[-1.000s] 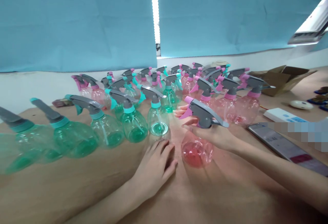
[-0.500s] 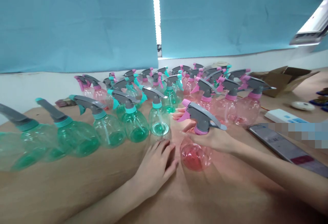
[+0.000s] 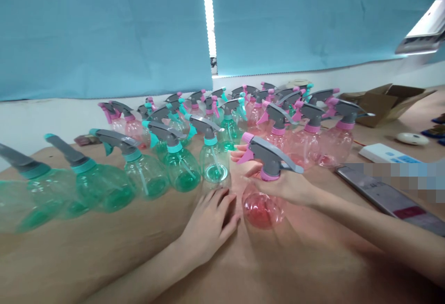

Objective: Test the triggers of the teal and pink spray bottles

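A pink spray bottle (image 3: 263,209) with a grey and pink trigger head stands upright on the table, a little red liquid showing in its base. At its neck is my right hand (image 3: 290,187), closed around it, with the fingertips showing past the trigger on the left; the bottle hides part of the grip. My left hand (image 3: 210,223) rests palm down on the tabletop, fingers loosely curved and apart, holding nothing. Just beyond it stands a clear spray bottle (image 3: 214,162) with a turquoise collar, beside a green spray bottle (image 3: 181,167).
Several green bottles line the left, including one spray bottle (image 3: 104,188). Pink spray bottles, one of them (image 3: 335,144), stand behind on the right. A phone (image 3: 375,193), white power strip (image 3: 387,153), white mouse (image 3: 412,139) and open cardboard box (image 3: 385,104) lie right. Blue curtain (image 3: 104,35) hangs behind.
The view has shifted slightly, so most things appear a little further left and higher. Both hands keep about the same pose, and the pink bottle stays at my right hand.
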Available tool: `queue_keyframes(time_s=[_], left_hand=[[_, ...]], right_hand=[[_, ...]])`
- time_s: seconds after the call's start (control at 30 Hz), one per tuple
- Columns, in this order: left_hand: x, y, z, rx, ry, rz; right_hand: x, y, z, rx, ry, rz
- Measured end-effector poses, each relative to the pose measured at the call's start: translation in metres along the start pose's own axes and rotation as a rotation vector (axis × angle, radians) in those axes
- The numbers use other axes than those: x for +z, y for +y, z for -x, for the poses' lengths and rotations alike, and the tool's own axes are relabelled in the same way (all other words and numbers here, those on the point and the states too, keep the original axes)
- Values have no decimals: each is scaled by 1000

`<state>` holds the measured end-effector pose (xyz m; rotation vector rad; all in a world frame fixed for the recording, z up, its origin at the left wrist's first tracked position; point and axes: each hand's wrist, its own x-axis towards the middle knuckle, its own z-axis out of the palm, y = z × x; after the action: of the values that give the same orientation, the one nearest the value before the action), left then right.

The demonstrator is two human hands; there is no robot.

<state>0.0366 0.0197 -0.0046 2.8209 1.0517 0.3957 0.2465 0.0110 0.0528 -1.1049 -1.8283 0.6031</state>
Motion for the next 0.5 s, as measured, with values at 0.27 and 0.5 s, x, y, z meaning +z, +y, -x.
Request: queue_keyframes(time_s=[0.27,0.5], left_hand=[[2,-1,1,4,13,-8],[2,-1,0,7,15,0]], right_hand=[[1,-4,0,15,52,-54],[2,-4,-1,-11,69,-95]])
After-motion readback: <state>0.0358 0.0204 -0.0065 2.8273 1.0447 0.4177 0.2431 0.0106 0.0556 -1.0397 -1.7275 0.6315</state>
